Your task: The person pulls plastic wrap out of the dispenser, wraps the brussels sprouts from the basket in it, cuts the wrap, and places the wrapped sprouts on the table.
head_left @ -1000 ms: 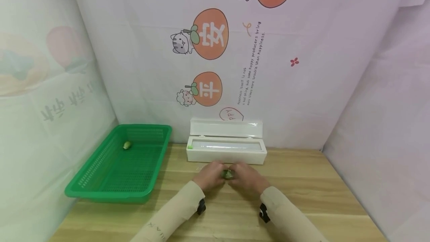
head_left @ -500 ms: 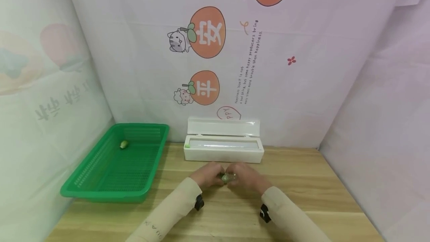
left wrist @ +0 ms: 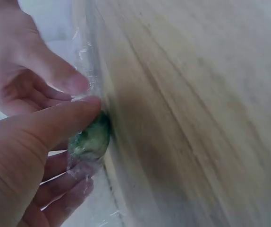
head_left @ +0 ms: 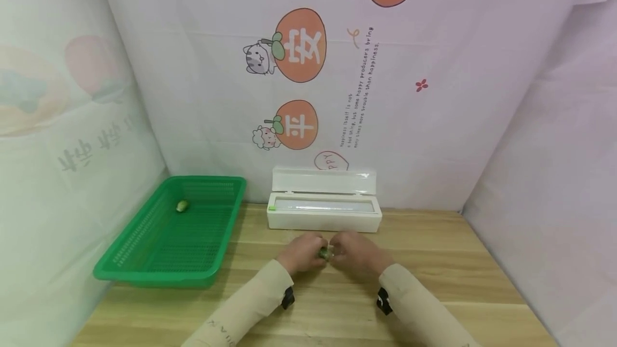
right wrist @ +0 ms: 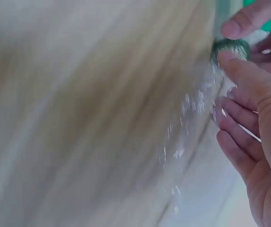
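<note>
One green vegetable (left wrist: pixel 96 137) is over the worktop (head_left: pixel 337 309), pinched by fingers of the left hand (head_left: pixel 302 252) — grip of the right hand (head_left: pixel 358 253) indeterminable — and uneven pulling could tear its film (right wrist: pixel 200 101).

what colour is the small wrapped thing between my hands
The wrapped thing is green with paler patches, seen best in the left wrist view.

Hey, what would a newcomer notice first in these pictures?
Probably the bright green basket at the left of the table, a small pale green item near its back wall. Next, the orange fruit drawings on the white cloth behind. Centrally, the left hand holds a small green piece in clear film, which the right hand pinches.
</note>
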